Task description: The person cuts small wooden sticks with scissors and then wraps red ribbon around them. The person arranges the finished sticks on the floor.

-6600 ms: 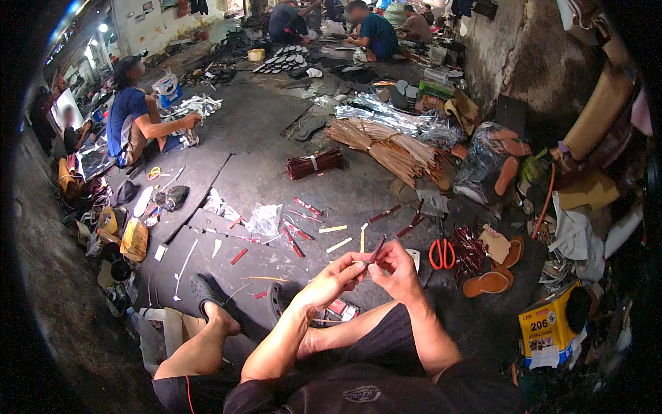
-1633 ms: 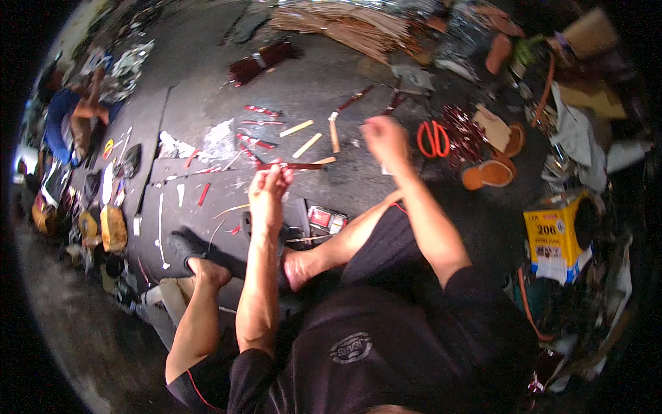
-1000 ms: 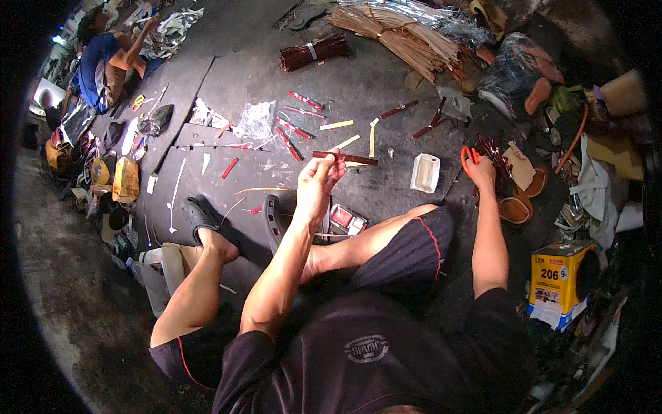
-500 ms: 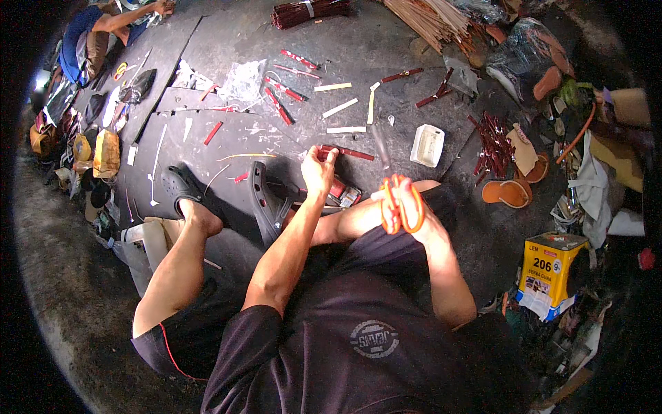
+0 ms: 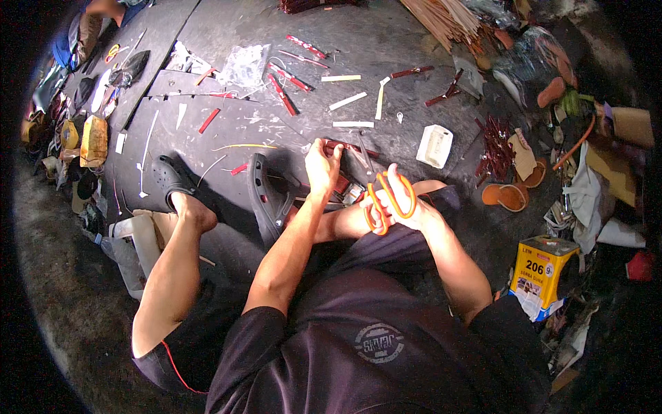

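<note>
My left hand [image 5: 323, 169] pinches a dark red strip [image 5: 364, 151], which points off to the right from its fingertips. In my right hand [image 5: 400, 207] is a pair of scissors [image 5: 412, 200] with orange handles, fingers through the loops. The scissor blades are parted and reach up to the strip; whether they touch it I cannot tell. Just below my left hand, a small red and silver object [image 5: 350, 191] lies partly hidden beside my leg. Pale strips [image 5: 353, 125] and bundled red strips [image 5: 291, 77] lie beyond my hands.
To the right are a white plastic tray [image 5: 434, 146], a heap of dark red strips [image 5: 495, 141], brown sandals [image 5: 505, 195] and a yellow tin [image 5: 545, 269]. A clear plastic bag [image 5: 246, 65] lies farther off. Another person [image 5: 93, 31] sits at the far left.
The scissors have swung left and their blades have parted near the strip. My right hand has moved slightly left. My left hand keeps its hold; the whole view has shifted a little.
</note>
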A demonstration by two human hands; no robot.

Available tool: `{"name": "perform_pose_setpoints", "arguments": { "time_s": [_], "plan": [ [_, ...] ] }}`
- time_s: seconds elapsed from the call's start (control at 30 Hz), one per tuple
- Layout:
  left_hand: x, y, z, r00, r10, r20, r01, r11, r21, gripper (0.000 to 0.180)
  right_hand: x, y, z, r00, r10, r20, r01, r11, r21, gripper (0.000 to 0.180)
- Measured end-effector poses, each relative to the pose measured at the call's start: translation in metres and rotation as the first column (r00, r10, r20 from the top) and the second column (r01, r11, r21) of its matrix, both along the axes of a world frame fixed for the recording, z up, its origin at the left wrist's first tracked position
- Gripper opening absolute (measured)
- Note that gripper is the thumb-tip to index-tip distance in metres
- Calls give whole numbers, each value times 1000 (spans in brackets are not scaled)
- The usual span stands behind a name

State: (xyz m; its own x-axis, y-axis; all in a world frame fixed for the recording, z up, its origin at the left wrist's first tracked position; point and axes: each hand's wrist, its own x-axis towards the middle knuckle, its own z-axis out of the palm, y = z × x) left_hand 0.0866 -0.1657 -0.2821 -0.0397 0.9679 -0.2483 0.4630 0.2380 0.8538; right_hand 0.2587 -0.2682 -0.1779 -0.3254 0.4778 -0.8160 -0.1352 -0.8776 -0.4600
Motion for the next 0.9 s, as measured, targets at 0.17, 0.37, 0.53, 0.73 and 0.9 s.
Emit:
{"name": "perform_pose_setpoints", "arguments": {
  "time_s": [0.17, 0.37, 0.53, 0.73, 0.9],
  "plan": [
    [1, 1, 3, 999, -1, 34, 2, 1000, -25, 38, -2, 5, -4, 1000, 16, 21, -16, 999, -33, 109],
    [-2, 1, 4, 999, -21, 27, 21, 1000, -14, 43, -3, 5, -7, 998, 38, 54, -35, 997, -67, 106],
    [-1, 1, 6, 1000, -12, 15, 13, 1000, -21, 44, -5, 8, -6, 1000, -28, 12, 29, 997, -75, 102],
    [1, 1, -3, 999, -26, 22, 26, 1000, 11, 37, 7, 10, -20, 989, 148, 4, -148, 989, 16, 101],
    [1, 1, -13, 998, -14, 61, 14, 1000, 10, 32, 7, 24, -15, 983, 159, 95, -156, 987, -37, 105]
  ]
}}
